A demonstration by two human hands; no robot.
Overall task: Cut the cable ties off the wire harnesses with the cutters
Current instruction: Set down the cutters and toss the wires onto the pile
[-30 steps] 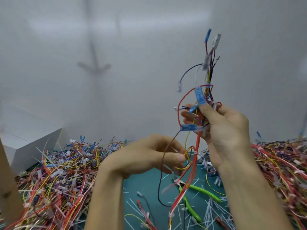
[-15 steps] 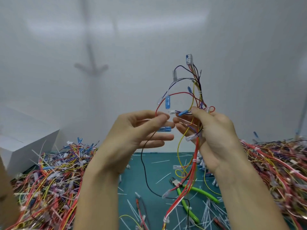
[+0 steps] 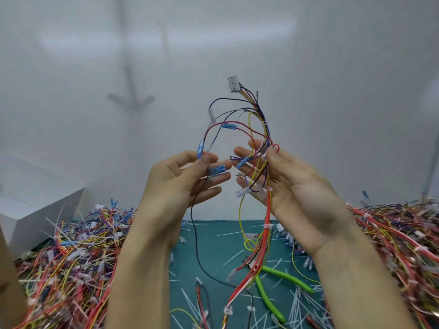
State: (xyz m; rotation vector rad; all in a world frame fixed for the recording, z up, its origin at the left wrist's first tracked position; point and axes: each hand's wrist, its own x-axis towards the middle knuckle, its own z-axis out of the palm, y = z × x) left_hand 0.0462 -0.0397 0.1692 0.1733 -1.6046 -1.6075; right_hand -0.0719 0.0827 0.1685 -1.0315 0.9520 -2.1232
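I hold one wire harness (image 3: 257,129) up in front of the white wall, with red, yellow, black and purple wires and a white connector at its top. My right hand (image 3: 282,184) grips the bundle between thumb and fingers, near a white cable tie (image 3: 268,189). My left hand (image 3: 187,176) pinches a blue terminal (image 3: 216,170) on a black wire of the same harness. More white ties sit higher and lower on the bundle. The green-handled cutters (image 3: 273,288) lie on the teal mat (image 3: 213,243) below, partly behind the hanging red wires.
Heaps of wire harnesses flank the mat, one on the left (image 3: 71,257) and one on the right (image 3: 399,238). Cut white tie pieces (image 3: 301,305) litter the mat. A white box (image 3: 35,210) stands at the far left.
My left hand rose from below and took hold of the blue terminal. The harness top drooped and spread into loops, and both hands drew slightly apart.
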